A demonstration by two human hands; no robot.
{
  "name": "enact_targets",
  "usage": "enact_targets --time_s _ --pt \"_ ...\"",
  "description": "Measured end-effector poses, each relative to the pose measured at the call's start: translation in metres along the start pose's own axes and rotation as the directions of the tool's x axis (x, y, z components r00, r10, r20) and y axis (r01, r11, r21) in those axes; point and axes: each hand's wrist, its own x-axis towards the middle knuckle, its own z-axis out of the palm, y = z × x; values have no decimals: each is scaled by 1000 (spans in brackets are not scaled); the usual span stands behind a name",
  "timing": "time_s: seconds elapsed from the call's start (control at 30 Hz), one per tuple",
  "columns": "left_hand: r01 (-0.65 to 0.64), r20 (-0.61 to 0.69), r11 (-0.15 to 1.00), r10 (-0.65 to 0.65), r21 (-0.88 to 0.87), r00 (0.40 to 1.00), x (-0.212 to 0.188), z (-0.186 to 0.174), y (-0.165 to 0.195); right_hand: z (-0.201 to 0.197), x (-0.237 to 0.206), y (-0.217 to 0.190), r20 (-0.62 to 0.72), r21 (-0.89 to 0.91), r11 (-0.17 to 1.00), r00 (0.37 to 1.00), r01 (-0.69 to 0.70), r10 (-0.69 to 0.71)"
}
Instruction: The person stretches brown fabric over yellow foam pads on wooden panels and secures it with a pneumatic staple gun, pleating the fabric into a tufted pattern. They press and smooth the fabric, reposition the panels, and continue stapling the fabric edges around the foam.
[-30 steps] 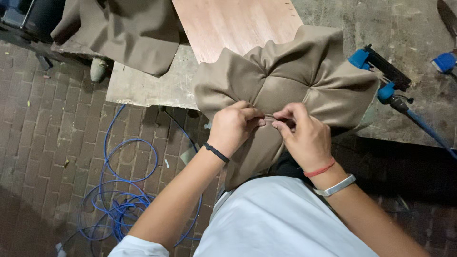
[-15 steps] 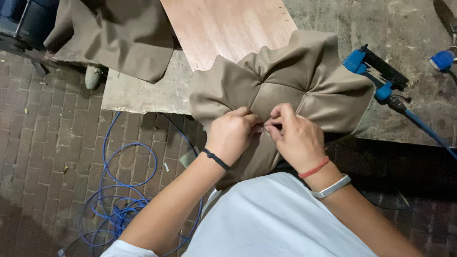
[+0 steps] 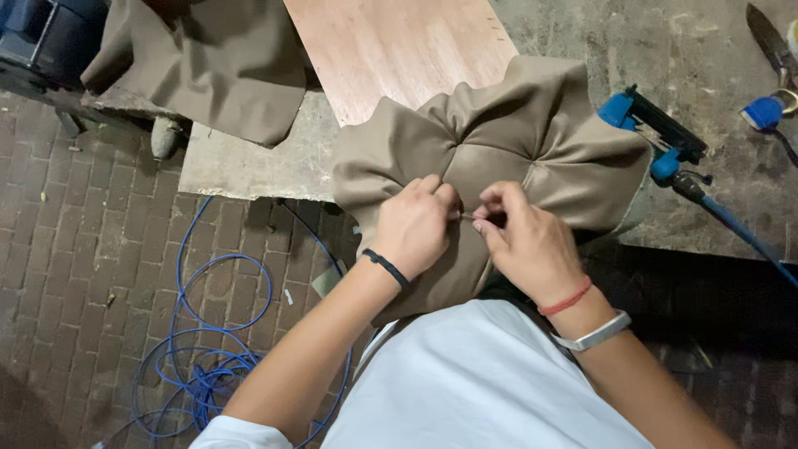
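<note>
At the near edge of the rough grey counter [image 3: 682, 58], both hands pinched a seam of the tufted tan fabric cushion [image 3: 499, 150]: left hand [image 3: 416, 224] and right hand [image 3: 524, 241], each grip clenched on cloth beside a blue pneumatic stapler [image 3: 657, 137].

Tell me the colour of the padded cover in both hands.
Taupe-brown padded cover, plain, seen best in the head view.

I'm in an upholstery workshop. Under my hands [image 3: 465, 229] lies a tufted tan cushion cover [image 3: 499, 141], resting on a rough, stained workbench [image 3: 665, 50]. Just beyond my grip sits a bare plywood panel [image 3: 399, 46]. To the right of my fingers is a blue pneumatic stapler [image 3: 657, 133] on its hose. Down to the left, a blue cable [image 3: 199, 366] coils on a brick floor [image 3: 66, 233]; more tan fabric [image 3: 216, 58] hangs farther off.
</note>
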Motion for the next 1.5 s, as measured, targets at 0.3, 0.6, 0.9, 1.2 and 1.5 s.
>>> enact_targets --time_s 0.3,0.6,0.9,1.2,1.5 --pt "4 -60 992 -11 -128 998 -15 -18 0 -1 16 13 157 -48 999 988 18 -10" --pt "3 -54 988 5 156 998 4 -20 14 -84 50 39 167 -58 946 937 319 -305" --pt "387 -231 921 -368 40 900 42 31 86 -90 135 98 543 44 804 661 593 -518" --pt "721 -406 664 -614 197 676 81 84 106 -68 168 106 475 191 681 540 707 -694" --pt "747 -358 665 -691 26 627 81 65 107 -58 179 100 439 265 490 349 830 -828"
